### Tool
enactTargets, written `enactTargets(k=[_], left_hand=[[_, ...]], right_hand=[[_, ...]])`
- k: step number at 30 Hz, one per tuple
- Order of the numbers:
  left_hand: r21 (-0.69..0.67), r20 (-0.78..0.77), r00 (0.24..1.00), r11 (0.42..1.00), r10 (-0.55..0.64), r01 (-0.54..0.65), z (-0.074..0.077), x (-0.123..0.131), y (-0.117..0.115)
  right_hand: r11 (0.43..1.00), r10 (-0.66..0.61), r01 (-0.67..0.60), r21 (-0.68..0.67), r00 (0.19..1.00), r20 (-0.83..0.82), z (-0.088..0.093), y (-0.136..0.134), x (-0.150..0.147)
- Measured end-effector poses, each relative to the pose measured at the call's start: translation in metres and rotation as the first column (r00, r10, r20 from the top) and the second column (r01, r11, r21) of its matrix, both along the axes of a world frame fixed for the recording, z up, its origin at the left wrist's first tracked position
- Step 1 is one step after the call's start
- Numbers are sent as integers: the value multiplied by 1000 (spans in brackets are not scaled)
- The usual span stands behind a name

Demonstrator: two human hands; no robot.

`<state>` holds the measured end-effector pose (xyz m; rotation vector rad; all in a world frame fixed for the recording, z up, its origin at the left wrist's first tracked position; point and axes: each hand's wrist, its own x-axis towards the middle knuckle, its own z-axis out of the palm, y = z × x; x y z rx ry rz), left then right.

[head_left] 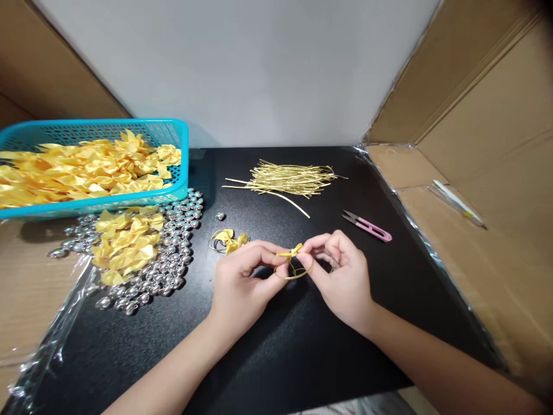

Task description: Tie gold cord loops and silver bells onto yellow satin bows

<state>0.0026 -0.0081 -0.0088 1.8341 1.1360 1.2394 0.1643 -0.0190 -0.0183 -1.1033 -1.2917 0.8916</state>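
Observation:
A yellow ribbon bow (294, 251) with a looped gold cord (297, 276) hangs between my two hands over the black table. My left hand (244, 274) is closed, thumb and fingers pinching the bow's left side and the cord. From the other side my right hand (339, 271) pinches the bow's right end between thumb and fingertips. Just behind my left hand lie more yellow bows with looped cord (231, 239), partly covered by it. A single silver bell-like bead (220, 217) sits behind those.
A turquoise basket (185, 167) full of yellow bows stands at left. In front of it, yellow bows (129, 242) lie on many silver beads (173, 265). Gold cords (294, 177) are piled at the back; pink thread snips (369, 226) lie right. Cardboard walls (484, 104) border the table.

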Motion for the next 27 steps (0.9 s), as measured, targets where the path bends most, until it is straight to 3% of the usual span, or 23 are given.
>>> enactTargets(k=[8, 15, 21, 27], left_hand=[[9, 16, 1000, 1000, -10, 9, -1, 1, 1], [203, -172, 985, 977, -27, 62, -1, 1, 0], [260, -178, 984, 963, -28, 75, -3, -1, 0], [197, -134, 991, 979, -18, 44, -1, 3, -1]], right_hand=[[1000, 21, -21, -20, 1000, -10, 1, -3, 0], [997, 65, -67, -42, 997, -45, 0, -3, -1], [996, 82, -82, -27, 997, -12, 4, -2, 1], [996, 56, -61, 61, 995, 77, 0, -3, 2]])
